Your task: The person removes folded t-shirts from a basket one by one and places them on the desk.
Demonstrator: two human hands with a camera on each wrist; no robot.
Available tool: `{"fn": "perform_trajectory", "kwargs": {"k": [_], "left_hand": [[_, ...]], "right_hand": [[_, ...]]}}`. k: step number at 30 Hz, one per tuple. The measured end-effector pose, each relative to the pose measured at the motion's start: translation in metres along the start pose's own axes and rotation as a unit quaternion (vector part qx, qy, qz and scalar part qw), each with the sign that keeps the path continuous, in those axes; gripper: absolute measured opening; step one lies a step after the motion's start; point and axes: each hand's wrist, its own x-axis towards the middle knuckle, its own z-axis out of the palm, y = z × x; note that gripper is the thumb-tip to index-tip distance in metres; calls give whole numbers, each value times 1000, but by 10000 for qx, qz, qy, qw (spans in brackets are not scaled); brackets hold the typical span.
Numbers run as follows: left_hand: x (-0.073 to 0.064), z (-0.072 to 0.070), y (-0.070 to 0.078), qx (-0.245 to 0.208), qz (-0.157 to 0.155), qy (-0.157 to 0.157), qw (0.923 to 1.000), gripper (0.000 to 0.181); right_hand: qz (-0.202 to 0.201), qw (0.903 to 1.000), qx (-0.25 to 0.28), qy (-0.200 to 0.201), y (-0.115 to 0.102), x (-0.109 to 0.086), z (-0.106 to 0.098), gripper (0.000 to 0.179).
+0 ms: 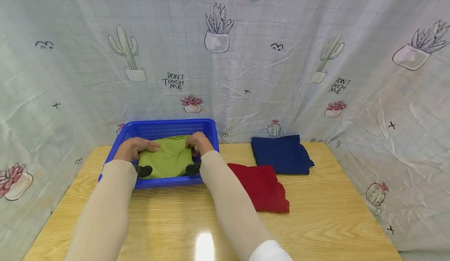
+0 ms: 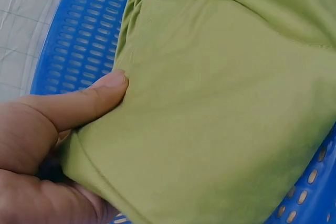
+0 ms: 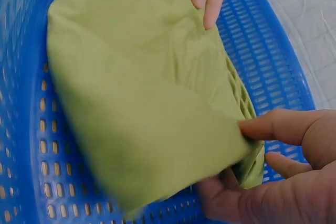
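A folded green cloth [image 1: 168,157] lies inside the blue perforated basket [image 1: 168,182] on the left of the table. My left hand [image 1: 138,147] grips the cloth's left side, its thumb on top and the fingers underneath, as the left wrist view shows. On the opposite side my right hand [image 1: 199,143] pinches the edge between thumb and fingers. In the right wrist view, layered folds show beside the right thumb [image 3: 257,128], and the near corner of the cloth [image 3: 142,140] looks blurred.
Right of the basket lies a folded red cloth [image 1: 263,188], partly behind my right sleeve. A folded navy cloth [image 1: 281,154] sits farther back on the wooden table [image 1: 327,214]. A printed curtain [image 1: 246,65] hangs close behind the table and along both sides.
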Motion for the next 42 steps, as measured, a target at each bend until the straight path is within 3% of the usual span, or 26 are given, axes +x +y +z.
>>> {"fn": "perform_trajectory", "kwargs": {"k": [3, 8, 12, 16, 22, 27, 32, 38, 42], "left_hand": [[2, -2, -4, 131, 24, 45, 9999, 56], [0, -3, -12, -216, 23, -2, 9998, 58], [0, -3, -13, -260, 41, 36, 9996, 58], [3, -2, -10, -325, 23, 150, 9994, 57], [6, 1, -8, -334, -7, 164, 9993, 57], [4, -4, -13, -246, 203, 317, 9990, 58], [1, -8, -15, -499, 525, 463, 9963, 58], [-8, -11, -11, -1228, 658, 398, 9895, 60], [-17, -13, -4, -1707, 862, 194, 9813, 62]], "right_hand": [[-6, 9998, 19, 187, -1, -2, 2, 42], [-72, 9918, 1162, 525, 1, -8, 9, 77], [-251, 9854, 1631, 423, 3, -11, 10, 67], [-450, 9873, 1519, 60, 5, -14, 7, 58], [-665, 9943, 582, -598, 8, -19, 3, 50], [-780, 9934, 618, -564, 11, -18, 4, 41], [-1042, 9888, 853, -647, 12, -12, -2, 42], [-1164, 9903, 353, -676, 11, -5, -12, 47], [-1586, 9849, 373, -592, 8, -9, -23, 47]]}}
